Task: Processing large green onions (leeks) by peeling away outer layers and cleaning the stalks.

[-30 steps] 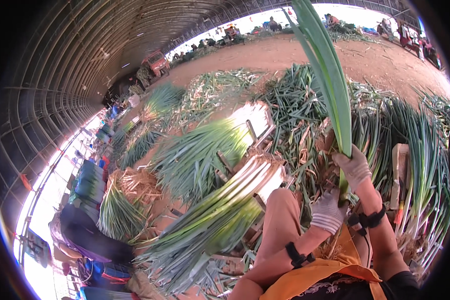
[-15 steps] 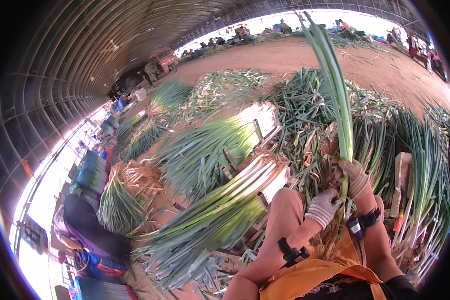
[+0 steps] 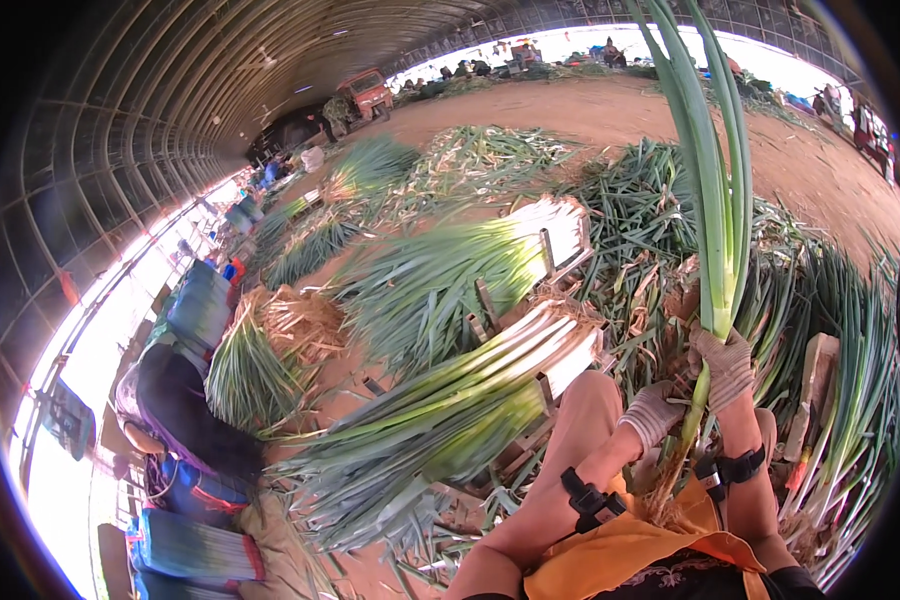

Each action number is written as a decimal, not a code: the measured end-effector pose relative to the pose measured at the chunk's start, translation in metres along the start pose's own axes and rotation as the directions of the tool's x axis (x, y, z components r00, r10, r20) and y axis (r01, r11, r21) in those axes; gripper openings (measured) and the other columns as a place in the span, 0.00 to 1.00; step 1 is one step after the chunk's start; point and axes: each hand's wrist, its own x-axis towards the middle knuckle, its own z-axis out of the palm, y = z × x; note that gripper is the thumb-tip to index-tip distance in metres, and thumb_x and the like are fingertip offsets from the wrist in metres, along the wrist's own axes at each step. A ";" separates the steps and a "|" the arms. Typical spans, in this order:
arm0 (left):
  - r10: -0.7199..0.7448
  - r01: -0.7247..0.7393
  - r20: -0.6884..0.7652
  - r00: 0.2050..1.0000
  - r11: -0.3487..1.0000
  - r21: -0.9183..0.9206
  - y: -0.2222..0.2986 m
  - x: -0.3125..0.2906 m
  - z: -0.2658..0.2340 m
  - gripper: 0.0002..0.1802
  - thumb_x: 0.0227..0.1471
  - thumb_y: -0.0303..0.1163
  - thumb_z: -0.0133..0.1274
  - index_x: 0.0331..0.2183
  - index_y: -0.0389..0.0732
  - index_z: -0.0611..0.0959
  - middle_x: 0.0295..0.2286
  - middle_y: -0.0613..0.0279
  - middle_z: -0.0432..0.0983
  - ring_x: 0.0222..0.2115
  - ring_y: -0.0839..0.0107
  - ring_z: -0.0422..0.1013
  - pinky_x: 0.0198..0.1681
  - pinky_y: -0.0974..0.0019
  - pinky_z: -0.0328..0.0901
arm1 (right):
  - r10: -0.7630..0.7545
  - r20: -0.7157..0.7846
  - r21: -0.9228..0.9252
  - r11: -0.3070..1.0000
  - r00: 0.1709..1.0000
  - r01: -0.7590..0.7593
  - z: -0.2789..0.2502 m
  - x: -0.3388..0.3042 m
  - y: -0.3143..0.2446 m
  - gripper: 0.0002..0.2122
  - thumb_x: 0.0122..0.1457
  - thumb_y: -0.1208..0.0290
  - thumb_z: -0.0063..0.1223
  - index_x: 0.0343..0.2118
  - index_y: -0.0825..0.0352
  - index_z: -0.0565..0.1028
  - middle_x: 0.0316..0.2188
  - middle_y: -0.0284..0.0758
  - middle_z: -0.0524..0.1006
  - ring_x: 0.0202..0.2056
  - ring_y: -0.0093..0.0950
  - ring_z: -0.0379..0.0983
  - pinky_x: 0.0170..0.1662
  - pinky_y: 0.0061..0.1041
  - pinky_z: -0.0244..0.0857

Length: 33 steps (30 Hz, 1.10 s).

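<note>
A long green onion (image 3: 722,240) stands nearly upright in front of me, its leaves fanning up past the top edge and its brown, rooty end hanging over my lap. My gloved right hand (image 3: 725,368) is wrapped round its stalk just below where the leaves spread. Lower and to the left, my gloved left hand (image 3: 655,412) has its fingers curled in against the stalk; its fingertips are partly hidden. Brownish outer skin clings to the stalk below the hands. An orange apron (image 3: 610,568) covers my lap.
Trimmed green onions lie stacked on wooden racks, one bundle (image 3: 450,400) near my knee and another (image 3: 470,270) beyond it. Untrimmed green onions (image 3: 840,380) lie on my right beside a wooden block (image 3: 812,395). Leaf waste (image 3: 640,200) is heaped ahead. A person (image 3: 185,400) sits at the left.
The view has swung slightly, so the surroundings sit further right. The green onion's leaves now spread wider apart. Both hands remain at the stalk, with the left a little lower.
</note>
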 end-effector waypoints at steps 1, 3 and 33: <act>0.115 -0.106 -0.045 0.992 0.980 0.170 -0.004 0.003 0.002 0.04 0.43 0.25 0.51 0.25 0.34 0.75 0.19 0.64 0.71 0.20 0.74 0.69 0.22 0.72 0.65 | -0.015 0.009 0.020 1.000 1.000 0.014 0.000 0.000 0.002 0.10 0.46 0.74 0.56 0.31 0.71 0.73 0.20 0.31 0.72 0.14 0.19 0.64 0.15 0.18 0.57; 0.230 -0.189 -0.119 0.966 0.940 0.284 -0.034 0.019 0.002 0.05 0.45 0.28 0.48 0.24 0.36 0.74 0.19 0.59 0.72 0.21 0.70 0.70 0.25 0.68 0.65 | -0.024 0.069 0.058 0.998 0.997 0.020 0.003 0.000 0.001 0.10 0.46 0.74 0.57 0.31 0.71 0.73 0.19 0.31 0.71 0.14 0.19 0.64 0.14 0.18 0.57; 0.415 -0.306 -0.107 0.904 0.800 0.517 0.062 -0.075 -0.013 0.19 0.40 0.25 0.57 0.39 0.33 0.75 0.29 0.59 0.75 0.28 0.77 0.70 0.32 0.74 0.65 | 0.017 0.475 0.174 0.978 0.880 -0.113 0.052 0.006 -0.038 0.17 0.48 0.69 0.58 0.39 0.71 0.67 0.20 0.31 0.70 0.17 0.19 0.65 0.18 0.18 0.61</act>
